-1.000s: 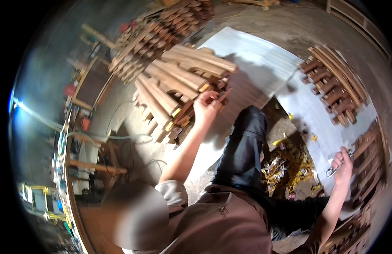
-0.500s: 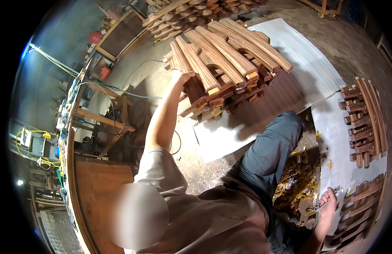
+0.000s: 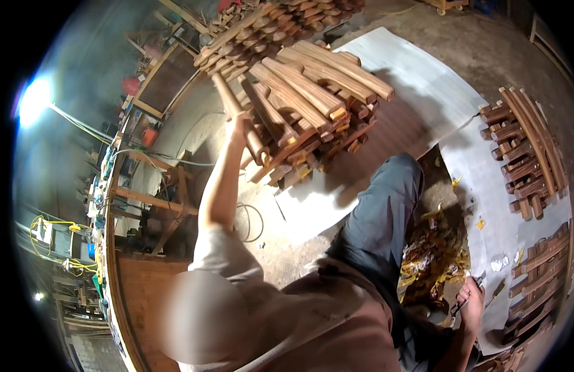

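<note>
My left hand [image 3: 238, 119] is closed around a long, shaped wooden piece [image 3: 253, 141] at the left side of a stack of similar brown wooden pieces [image 3: 302, 87]. The held piece stands off from its neighbour, slanting from far left to near right. Several pieces in the stack have yellow-orange patches at their ends. Down at the lower right, my right hand [image 3: 472, 300] is closed on a slim metal hand tool [image 3: 458, 307], whose kind I cannot make out. The tool is over the edge of a white sheet, beside yellow and brown scraps [image 3: 432, 266].
White sheeting [image 3: 411, 62] lies under and beside the stack. Assembled wooden slatted parts [image 3: 529, 149] lie at the right, with more [image 3: 541, 285] nearer. Another wood pile [image 3: 287, 25] is at the back. A cluttered bench [image 3: 150, 273] runs along the left, with a cable on the floor.
My left hand has pulled the wooden piece leftward, away from the stack and turned it on its side. My right hand still grips the tool and has turned slightly. The whole view has shifted.
</note>
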Demonstrator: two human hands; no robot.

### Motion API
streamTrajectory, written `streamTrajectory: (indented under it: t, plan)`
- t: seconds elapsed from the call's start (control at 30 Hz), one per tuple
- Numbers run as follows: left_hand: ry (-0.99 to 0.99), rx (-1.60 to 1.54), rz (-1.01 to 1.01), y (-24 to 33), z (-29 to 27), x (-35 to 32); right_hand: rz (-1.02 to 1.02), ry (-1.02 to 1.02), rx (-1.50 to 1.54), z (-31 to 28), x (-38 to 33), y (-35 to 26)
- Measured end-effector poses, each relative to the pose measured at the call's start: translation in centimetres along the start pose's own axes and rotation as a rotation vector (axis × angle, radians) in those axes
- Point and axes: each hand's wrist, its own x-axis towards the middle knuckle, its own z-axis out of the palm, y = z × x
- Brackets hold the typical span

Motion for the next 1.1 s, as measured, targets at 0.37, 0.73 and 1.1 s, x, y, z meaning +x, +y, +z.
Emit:
streamTrajectory:
  t: [0.37,0.73,1.1]
  plan:
    - [-0.843,-0.649,0.177,12.7,16.2,-21.5,-0.201,-0.039,-0.147,4.5,-1.6,0.6]
    - [-1.748,-0.934,-0.98,-9.0,38.5,-36.7,-1.039,0.301,-0.653,15.5,-5.5,-12.8]
    - [-1.935,-0.349,-1.138,-9.3,40.4,-40.7,-0.953,0.554,-0.577,12.2,-2.0,-13.3]
